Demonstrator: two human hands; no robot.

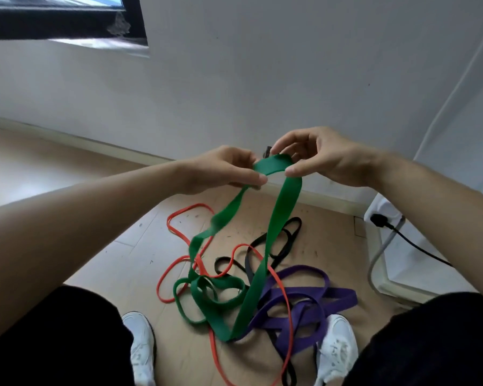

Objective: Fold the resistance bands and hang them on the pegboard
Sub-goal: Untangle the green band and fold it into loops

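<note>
Left hand point(229, 168): raised in front of the wall point(262, 79), thumb and fingers pinching one side of the green resistance band point(286, 207) at its top bend.
Right hand point(326, 160): just beside the left, fingers curled, thumb and forefinger pinching the other side of the same bend.
Green resistance band: lifted at the top; two strands hang to the wooden floor point(117, 246), where its lower part lies in loose coils.
Orange band point(290, 324): thin, on the floor, looping under and around the green coils.
Purple band point(340, 298): wide, heaped on the floor to the right of the green one.
Black band point(297, 228): on the floor behind the pile, partly under the others.
White shoes point(140, 344): one on each side of the pile.
Black plug point(378, 220): in a white socket block at the right.
</note>
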